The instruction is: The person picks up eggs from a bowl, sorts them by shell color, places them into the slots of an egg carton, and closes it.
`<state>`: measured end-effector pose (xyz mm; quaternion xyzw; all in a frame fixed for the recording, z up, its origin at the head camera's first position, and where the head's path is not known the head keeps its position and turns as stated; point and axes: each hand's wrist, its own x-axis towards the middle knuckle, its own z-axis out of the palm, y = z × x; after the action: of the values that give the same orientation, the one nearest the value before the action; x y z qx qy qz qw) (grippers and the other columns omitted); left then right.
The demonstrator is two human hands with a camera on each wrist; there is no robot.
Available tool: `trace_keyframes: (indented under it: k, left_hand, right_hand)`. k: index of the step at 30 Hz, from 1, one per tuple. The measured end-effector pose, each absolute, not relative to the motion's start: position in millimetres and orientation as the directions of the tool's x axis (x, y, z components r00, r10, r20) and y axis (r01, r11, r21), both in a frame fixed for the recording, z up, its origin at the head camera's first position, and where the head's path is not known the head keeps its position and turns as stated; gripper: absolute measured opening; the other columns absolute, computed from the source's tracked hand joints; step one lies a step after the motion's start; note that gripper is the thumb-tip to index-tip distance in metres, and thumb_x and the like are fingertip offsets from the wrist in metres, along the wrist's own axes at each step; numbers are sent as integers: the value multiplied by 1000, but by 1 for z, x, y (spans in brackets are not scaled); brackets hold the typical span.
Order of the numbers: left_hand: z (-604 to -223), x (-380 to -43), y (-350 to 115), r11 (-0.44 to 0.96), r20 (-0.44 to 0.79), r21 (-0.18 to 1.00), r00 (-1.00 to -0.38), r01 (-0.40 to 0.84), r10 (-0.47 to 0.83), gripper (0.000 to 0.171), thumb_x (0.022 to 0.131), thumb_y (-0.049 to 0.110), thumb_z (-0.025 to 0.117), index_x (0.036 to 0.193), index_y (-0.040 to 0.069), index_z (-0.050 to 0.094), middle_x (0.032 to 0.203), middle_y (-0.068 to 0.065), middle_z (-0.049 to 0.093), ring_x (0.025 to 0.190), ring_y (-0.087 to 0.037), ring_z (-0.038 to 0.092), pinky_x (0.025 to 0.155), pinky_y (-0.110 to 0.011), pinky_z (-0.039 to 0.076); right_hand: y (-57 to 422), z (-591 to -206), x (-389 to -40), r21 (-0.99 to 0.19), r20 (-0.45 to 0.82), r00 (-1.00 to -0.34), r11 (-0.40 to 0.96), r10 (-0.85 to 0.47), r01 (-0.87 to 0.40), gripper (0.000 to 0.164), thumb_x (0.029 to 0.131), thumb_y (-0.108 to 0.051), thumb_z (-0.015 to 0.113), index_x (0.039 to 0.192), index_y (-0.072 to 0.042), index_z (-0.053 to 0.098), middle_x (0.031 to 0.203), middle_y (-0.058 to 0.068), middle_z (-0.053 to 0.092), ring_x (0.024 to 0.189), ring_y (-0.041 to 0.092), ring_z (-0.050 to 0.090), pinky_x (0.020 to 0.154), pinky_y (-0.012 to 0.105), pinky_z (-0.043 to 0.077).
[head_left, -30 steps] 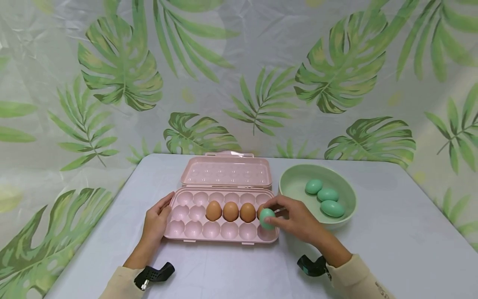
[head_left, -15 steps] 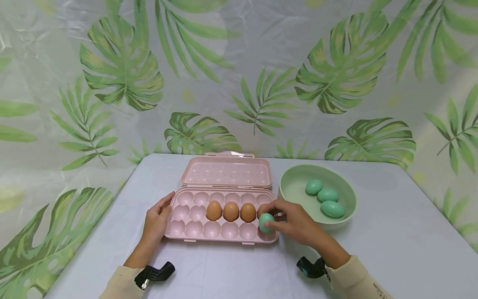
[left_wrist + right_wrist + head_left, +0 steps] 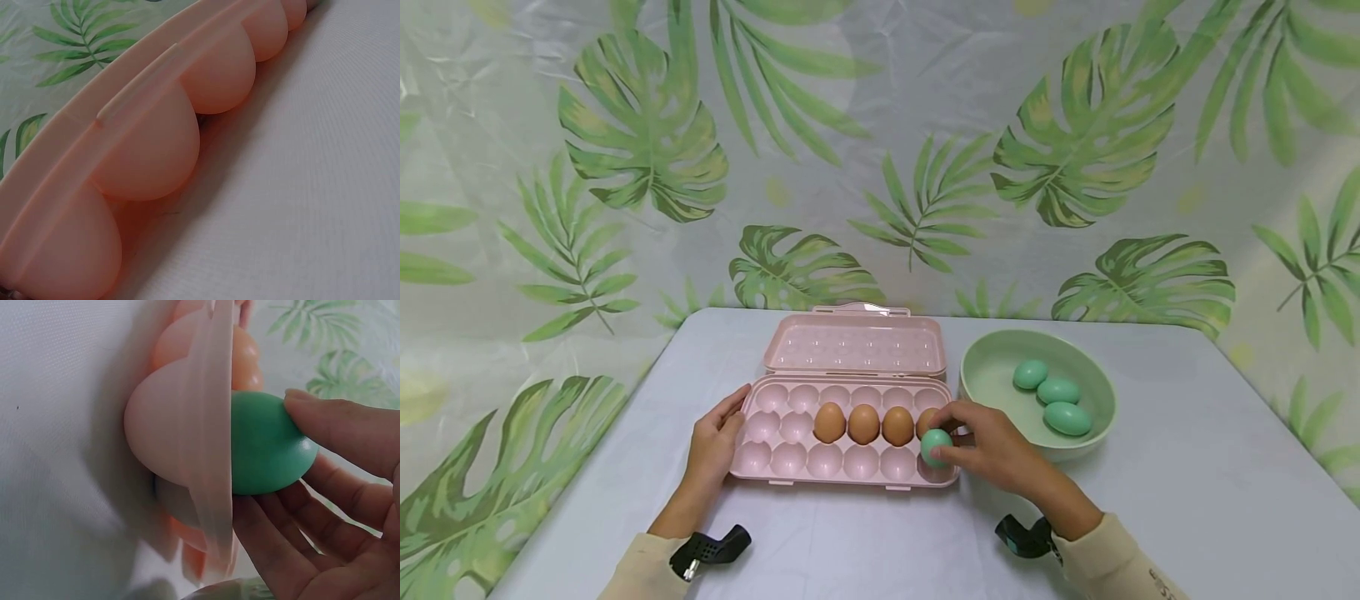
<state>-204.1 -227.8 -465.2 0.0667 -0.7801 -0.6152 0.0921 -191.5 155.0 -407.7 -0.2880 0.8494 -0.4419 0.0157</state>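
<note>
In the head view a pink egg carton (image 3: pixel 806 457) lies with its lid folded back. Several brown eggs (image 3: pixel 863 425) stand in its middle row, the rightmost partly behind my right hand (image 3: pixel 1000 446). That hand pinches a green egg (image 3: pixel 936 447) between thumb and fingers at the front right hollow. The right wrist view has the green egg (image 3: pixel 269 444) seated in the hollow, its upper part above the rim, thumb and fingers still on it. My left hand (image 3: pixel 713 442) grips the carton's left end; the left wrist view shows only the carton's underside (image 3: pixel 150 144).
A pale green bowl (image 3: pixel 973 367) with several green eggs (image 3: pixel 1067 418) stands to the right, close to the carton. All rests on a white-covered table (image 3: pixel 850 542), and a leaf-patterned sheet (image 3: pixel 925 100) hangs behind it.
Over the last second my right hand has lowered the green egg slightly into the front right hollow. Since half a second ago it has hardly moved. My left hand has stayed put.
</note>
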Motion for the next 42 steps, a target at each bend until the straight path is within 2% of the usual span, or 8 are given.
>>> trace_keyframes:
  k: [8,14,21,38,42]
  left_hand:
    - [-465,-204,-228,230,53,973,-974,1,-218,42,99,4,42,141,5,49,144,-10,49,133,-17,43,97,-9,38]
    - [-465,-204,-228,230,45,973,-976,-5,-215,42,100,5,41,141,6,49,144,-9,48,134,-17,42,100,-12,38]
    - [-464,-205,-227,235,59,972,-974,6,-217,42,99,5,41,141,5,50,144,-9,49,134,-16,42,100,-12,37]
    - [-463,-204,-227,238,50,971,-975,-3,-218,42,100,5,41,141,5,49,144,-10,48,134,-16,41,101,-13,37]
    - [-464,-204,-227,233,57,972,-975,5,-216,42,99,4,41,141,4,49,144,-10,48,134,-17,41,101,-12,37]
  right_hand:
    - [155,-411,-193,-714,254,-809,462,-530,-527,24,80,-15,79,99,-10,65,97,-1,64,88,15,62,76,33,57]
    - [156,-414,-193,-661,254,-801,506,-542,-553,23,79,-20,79,97,-14,66,89,-6,63,81,11,60,69,31,54]
    - [157,-415,-193,-640,253,-790,516,-558,-569,24,79,-22,80,96,-14,66,82,-6,60,75,14,56,63,29,51]
    - [158,-414,-193,-636,259,-796,524,-546,-567,26,77,-23,82,96,-14,67,82,-6,60,76,14,57,63,25,50]
    - [158,-412,-192,-628,275,-794,525,-542,-575,24,77,-20,82,96,-13,68,84,-5,63,77,13,58,64,27,52]
